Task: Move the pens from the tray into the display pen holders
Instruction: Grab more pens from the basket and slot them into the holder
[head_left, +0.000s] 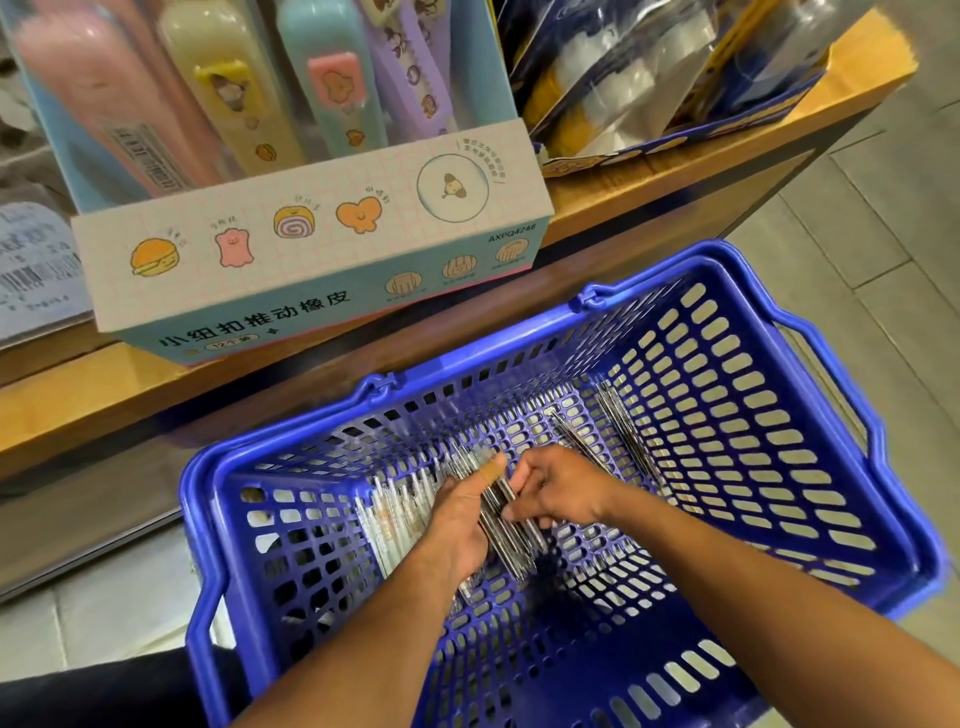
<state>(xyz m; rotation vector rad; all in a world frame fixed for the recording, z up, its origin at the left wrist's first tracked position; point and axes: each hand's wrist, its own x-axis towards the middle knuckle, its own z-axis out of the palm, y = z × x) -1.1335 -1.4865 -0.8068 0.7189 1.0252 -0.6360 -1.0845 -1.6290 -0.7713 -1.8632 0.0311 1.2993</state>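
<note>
A blue plastic basket (753, 395) with a slotted wall stands below the shelf and holds the pens. My left hand (457, 525) grips a bundle of dark pens (506, 535) inside it, thumb laid along the top. My right hand (558, 491) pinches the same bundle from the right side. White pens (395, 512) lie on the basket floor left of my left hand. More dark pens (613, 421) lie loose toward the far right corner. No display pen holder is in view.
A wooden shelf (623, 208) runs above the basket. On it stands a pastel display box of erasers (311, 260), with a box of clear packets (649, 78) to its right. Grey floor tiles (893, 218) lie at right.
</note>
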